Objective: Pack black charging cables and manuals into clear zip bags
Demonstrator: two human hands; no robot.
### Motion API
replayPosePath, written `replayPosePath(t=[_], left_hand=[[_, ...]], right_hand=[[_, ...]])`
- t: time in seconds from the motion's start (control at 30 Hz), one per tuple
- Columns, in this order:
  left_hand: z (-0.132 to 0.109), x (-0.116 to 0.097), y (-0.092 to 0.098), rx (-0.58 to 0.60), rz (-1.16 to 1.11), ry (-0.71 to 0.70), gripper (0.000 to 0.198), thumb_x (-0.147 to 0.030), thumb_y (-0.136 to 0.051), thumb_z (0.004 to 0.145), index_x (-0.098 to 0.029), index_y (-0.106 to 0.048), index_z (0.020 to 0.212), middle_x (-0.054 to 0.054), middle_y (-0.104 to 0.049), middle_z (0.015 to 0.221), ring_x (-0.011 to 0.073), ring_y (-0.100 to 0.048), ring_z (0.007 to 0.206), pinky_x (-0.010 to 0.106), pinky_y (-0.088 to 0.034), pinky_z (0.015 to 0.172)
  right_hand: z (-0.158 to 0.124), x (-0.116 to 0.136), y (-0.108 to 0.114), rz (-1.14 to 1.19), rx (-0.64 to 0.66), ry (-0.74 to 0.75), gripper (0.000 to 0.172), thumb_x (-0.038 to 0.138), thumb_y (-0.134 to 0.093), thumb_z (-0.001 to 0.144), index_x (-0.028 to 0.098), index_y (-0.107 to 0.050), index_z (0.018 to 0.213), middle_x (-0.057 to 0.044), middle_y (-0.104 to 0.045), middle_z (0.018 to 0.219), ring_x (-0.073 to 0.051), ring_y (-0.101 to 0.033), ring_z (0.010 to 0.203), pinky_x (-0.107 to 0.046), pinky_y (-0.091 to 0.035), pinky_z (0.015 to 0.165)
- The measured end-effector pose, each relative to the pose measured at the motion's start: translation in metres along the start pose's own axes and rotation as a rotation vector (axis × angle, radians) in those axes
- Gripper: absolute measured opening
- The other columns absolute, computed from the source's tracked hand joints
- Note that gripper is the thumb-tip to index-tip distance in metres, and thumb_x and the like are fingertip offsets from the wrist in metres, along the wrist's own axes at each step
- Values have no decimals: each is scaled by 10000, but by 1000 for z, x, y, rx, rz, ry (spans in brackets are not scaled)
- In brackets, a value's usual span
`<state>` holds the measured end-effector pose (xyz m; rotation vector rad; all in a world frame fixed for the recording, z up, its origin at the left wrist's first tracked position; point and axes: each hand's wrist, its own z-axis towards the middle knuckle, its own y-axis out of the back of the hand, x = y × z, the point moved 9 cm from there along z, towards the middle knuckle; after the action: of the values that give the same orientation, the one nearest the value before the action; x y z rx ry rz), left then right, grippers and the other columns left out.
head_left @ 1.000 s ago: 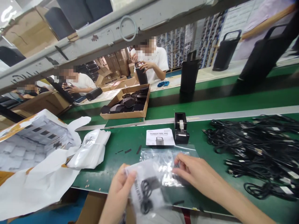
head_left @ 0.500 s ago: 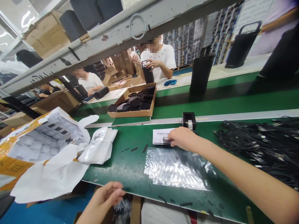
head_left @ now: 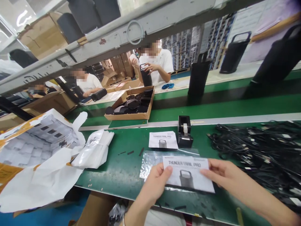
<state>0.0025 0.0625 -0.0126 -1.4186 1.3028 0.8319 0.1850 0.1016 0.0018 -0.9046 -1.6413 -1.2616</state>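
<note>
A white printed booklet, marked THUNDER TRAIL PRO, is held up between my two hands. My left hand pinches its left edge, thumb on the front. At its right edge, my right hand grips it with thumb and fingers. Below and behind it lie clear plastic bags, partly covered by the booklet and my left hand. A stack of matching booklets rests just beyond, beside a black tape dispenser.
Tangled black cables are heaped at right. To the left are a bundle of white bags and an open lined sack. A carton of dark parts and black speakers stand across the green bench; co-workers are beyond.
My right hand has drawn a booklet from the stack towards me. My left hand has risen from below the bench edge and closed on the booklet's left side.
</note>
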Motion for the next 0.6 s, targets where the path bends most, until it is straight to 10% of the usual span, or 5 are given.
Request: replayPosePath(t=[0.2,0.43,0.6], left_hand=[[-15,-4,8,-89,634,-172,398,-369,-557,816,-269,-575,1200,77,-587,1242,299,-441,1224,449,-277,1046],[-30,-34,52,-308,903,-265,191,-272,-582,782,-277,-695,935,64,-697,1015,291,-587,1003,419,-353,958],[-10,-26,6,-285,941,-261,75,-301,-641,745,-240,-664,708,34,-632,728,219,-574,683,308,-424,645]], right_hand=[[-21,-70,41,141,-11,-330,267,537,-613,665,275,-614,713,6,-495,417,-160,-423,368,-301,-308,385],[-32,-95,54,109,-60,-378,258,551,-650,595,305,-586,639,-37,-511,410,-178,-424,365,-351,-325,412],[-36,-94,54,202,-104,-374,260,543,-675,588,309,-583,656,-28,-506,430,-185,-429,388,-352,-337,407]])
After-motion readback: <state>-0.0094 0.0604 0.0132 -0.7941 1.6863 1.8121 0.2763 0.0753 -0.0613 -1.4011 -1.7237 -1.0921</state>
